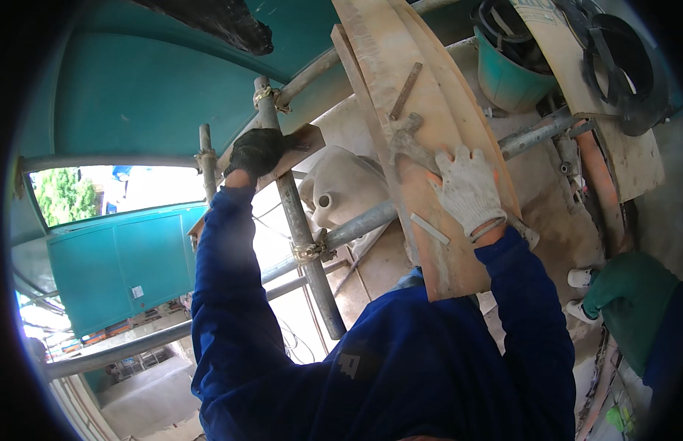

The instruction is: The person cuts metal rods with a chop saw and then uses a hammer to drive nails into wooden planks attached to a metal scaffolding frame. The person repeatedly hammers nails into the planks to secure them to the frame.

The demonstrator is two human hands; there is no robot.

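Apparently for steadiness, the left hand's [256,155] fingers clasp a timber [306,145] by the scaffold pole [291,209], while the right hand's [466,187] fingers spread, ungrasping, on planks [450,266] laid across a pipe [361,225].

Left hand [257,153]: black glove [252,157]
Right hand [466,184]: off-white knitted work glove [472,197], grey-edged cuff [488,224]
Sweatshirt [422,353]: navy blue, long creased sleeves [231,294]
Chest marking [349,364]: small, pale grey, angular
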